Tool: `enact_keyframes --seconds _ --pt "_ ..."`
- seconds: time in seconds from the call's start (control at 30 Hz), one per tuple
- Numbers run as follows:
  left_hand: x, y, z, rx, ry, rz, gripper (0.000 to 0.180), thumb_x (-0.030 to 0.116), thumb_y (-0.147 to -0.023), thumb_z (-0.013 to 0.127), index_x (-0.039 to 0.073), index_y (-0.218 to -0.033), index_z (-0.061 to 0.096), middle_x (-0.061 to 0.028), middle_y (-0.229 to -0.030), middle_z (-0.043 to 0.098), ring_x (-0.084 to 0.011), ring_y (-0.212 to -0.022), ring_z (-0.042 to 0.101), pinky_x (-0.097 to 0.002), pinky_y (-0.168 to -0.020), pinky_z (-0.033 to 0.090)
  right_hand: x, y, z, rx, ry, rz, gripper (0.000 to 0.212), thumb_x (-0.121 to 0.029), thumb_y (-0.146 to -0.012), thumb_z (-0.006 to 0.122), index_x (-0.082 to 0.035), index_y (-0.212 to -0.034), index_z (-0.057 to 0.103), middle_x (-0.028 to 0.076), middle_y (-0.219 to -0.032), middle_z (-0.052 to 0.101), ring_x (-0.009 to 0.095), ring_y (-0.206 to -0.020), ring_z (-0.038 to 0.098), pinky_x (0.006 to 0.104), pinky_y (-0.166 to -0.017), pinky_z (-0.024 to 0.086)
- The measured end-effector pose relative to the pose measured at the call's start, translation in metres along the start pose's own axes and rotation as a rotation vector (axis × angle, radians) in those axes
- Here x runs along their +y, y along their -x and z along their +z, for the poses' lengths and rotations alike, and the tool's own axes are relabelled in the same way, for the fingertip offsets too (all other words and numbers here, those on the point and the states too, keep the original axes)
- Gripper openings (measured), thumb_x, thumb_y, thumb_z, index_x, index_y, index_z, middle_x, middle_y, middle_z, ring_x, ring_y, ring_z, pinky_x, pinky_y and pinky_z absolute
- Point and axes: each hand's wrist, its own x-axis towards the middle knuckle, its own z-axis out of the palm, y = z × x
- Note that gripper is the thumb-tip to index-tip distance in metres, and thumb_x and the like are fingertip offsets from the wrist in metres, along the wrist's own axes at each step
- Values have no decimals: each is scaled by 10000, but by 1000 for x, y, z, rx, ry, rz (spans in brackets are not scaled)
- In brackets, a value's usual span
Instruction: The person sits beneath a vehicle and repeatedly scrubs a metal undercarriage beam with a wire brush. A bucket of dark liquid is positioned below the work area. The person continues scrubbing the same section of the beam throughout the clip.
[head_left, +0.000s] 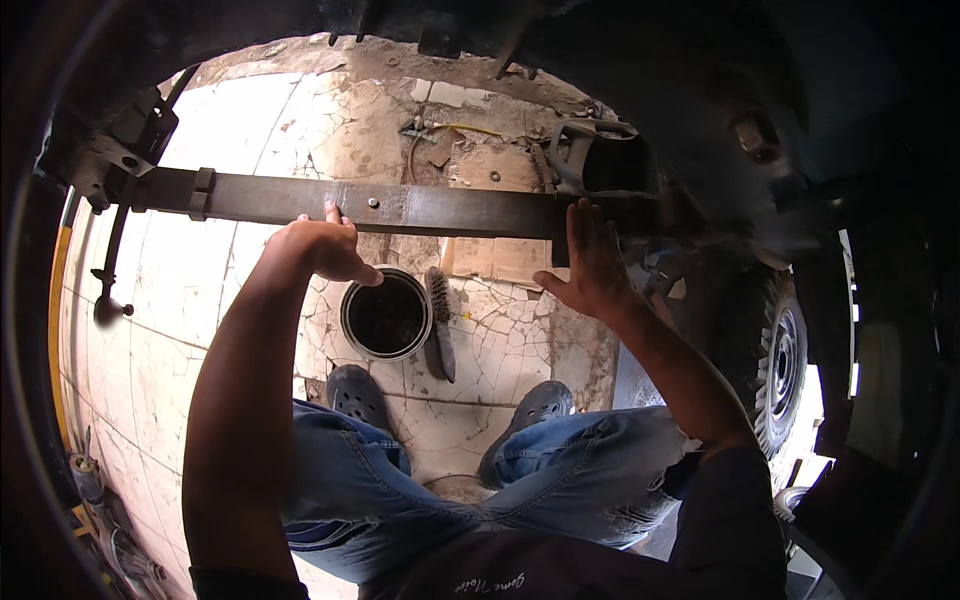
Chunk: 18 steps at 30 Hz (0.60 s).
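A long, flat steel leaf spring (460, 207) runs across in front of me, with a band clip (202, 193) near its left end. A small round bolt head (374, 202) shows on its upper face. My left hand (325, 245) lies at the spring's near edge, left of that bolt head. Its index finger is stretched onto the steel and its thumb stands apart; the other fingers are partly hidden. Farther right, my right hand (592, 265) is open, its straight fingers laid against the spring and its thumb spread out to the left. Neither hand grips anything.
Below the spring stand a round open can (387, 315) and a wire brush (438, 325) on cracked floor tiles. Cardboard (495, 258) lies beyond them. A grey plastic-framed item (590, 150) sits farther back. At right is a tyre (780, 365); dark vehicle bodywork hangs overhead.
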Motion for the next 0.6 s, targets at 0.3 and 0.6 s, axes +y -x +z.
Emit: enact_keyframes --seconds 0.3,0.6 --pt "1 -2 -4 10 -15 6 1140 742 -758 568 -20 -1492 143 -285 -1550 0 -497 -1400 151 -501 -1128 251 5 -54 14 103 78 95 946 -641 -852 518 90 -1397 267 319 -1439 294 448 -1370 251 534 -1128 186" --pt "-10 0 6 69 -10 55 1118 711 -768 585 -1 -1498 127 -223 -1571 30 -475 -1408 150 -528 -1124 271 -14 -12 5 -68 187 72 933 -660 -882 445 27 -1464 198 319 -1479 221 464 -1408 158 550 -1146 135"
